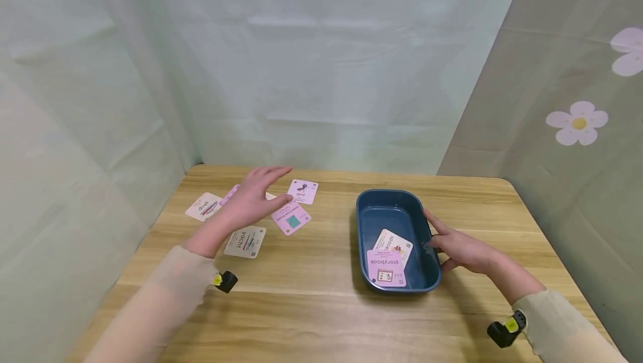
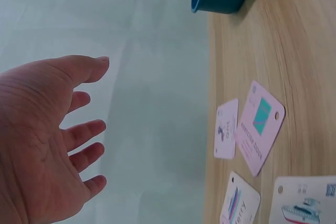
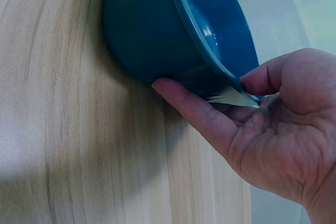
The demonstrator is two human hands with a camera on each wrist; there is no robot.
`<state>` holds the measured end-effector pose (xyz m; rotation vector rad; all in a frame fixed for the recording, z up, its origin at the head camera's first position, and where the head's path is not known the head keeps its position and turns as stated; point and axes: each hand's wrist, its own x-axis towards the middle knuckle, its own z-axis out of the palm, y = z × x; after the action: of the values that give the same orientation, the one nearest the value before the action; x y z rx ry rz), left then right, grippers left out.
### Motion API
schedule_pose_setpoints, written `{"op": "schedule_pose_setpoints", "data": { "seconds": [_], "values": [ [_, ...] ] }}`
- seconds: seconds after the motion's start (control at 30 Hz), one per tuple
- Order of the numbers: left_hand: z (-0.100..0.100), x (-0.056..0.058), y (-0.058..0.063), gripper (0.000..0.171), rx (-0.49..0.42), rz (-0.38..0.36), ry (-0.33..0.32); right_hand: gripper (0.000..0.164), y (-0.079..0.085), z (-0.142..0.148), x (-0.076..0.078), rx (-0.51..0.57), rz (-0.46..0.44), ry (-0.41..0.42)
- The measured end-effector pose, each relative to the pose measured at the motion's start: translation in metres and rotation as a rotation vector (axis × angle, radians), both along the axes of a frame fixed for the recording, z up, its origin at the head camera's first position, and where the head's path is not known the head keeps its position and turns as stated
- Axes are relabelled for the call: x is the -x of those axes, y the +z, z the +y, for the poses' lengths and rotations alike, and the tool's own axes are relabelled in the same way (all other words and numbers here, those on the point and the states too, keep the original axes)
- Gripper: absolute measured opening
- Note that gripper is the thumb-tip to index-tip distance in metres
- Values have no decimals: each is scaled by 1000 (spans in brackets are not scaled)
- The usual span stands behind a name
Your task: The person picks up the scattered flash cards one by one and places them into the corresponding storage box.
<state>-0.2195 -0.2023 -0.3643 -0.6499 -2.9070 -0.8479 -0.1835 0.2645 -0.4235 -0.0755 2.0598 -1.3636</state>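
My left hand [image 1: 251, 198] hovers over the cards at the left of the table, its fingers loosely bent and holding nothing. Beneath and around it lie an ant card [image 1: 303, 190], a pink exercise book card [image 1: 292, 220], a yacht card [image 1: 247, 242] and a ship card [image 1: 203, 206]. A ferry card [image 2: 242, 200] shows in the left wrist view; in the head view the hand mostly covers it. With thumb inside and fingers outside, my right hand [image 1: 464, 248] grips the right rim of a blue plastic bin [image 1: 360, 240]. Inside it, a pink storybook card [image 1: 385, 273] overlaps a white card [image 1: 394, 240].
The wooden table [image 1: 311, 318] carries the cards on its left and the bin right of centre. A pale cloth [image 1: 326, 84] hangs behind the table and along both sides, with flowers printed on the right part.
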Motion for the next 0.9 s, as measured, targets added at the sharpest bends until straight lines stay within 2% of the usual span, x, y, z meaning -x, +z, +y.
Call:
{"op": "schedule_pose_setpoints", "data": {
  "seconds": [0.57, 0.9],
  "values": [
    [-48, -7, -19, 67, 47, -58, 79, 84, -2, 0, -1, 2, 0, -2],
    [-68, -9, -32, 64, 73, -94, 119, 84, -1, 0, -1, 13, -5, 2]
  ]
}}
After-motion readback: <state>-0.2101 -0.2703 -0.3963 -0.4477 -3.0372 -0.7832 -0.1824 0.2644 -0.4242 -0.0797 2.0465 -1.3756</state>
